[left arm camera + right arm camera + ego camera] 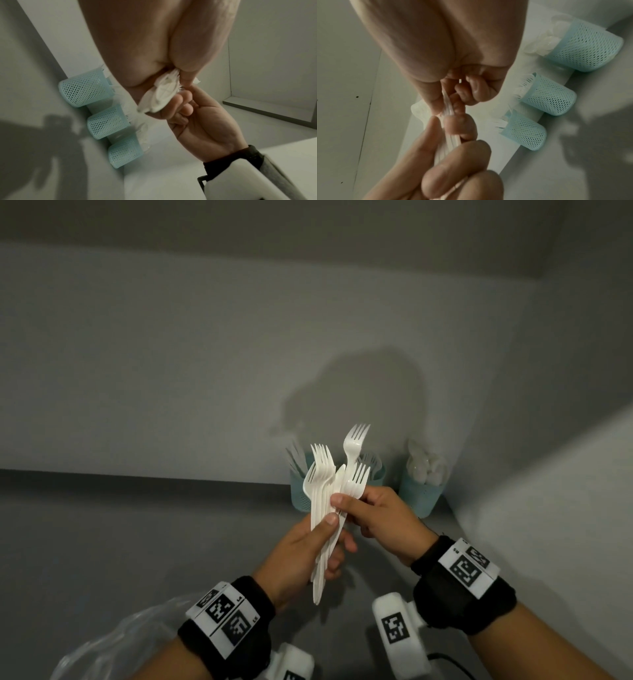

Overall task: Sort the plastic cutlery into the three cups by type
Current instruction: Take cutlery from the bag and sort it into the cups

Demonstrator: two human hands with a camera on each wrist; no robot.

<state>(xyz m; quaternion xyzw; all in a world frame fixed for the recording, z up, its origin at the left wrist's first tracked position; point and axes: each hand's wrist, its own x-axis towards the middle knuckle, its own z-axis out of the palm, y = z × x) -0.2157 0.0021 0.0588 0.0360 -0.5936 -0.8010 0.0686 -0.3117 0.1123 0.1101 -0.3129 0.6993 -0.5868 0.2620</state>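
Observation:
My left hand grips a bundle of white plastic forks by the handles, tines up, above the table. The handle ends show in the left wrist view. My right hand pinches a few forks at the bundle's right side, and one fork stands higher than the others. Three teal mesh cups stand behind the hands at the wall. The left cup holds white cutlery of a type I cannot tell, the middle cup forks and the right cup spoons.
A clear plastic bag lies at the near left on the grey table. A side wall closes the right, close behind the right cup. The cups stand in the table's back right corner.

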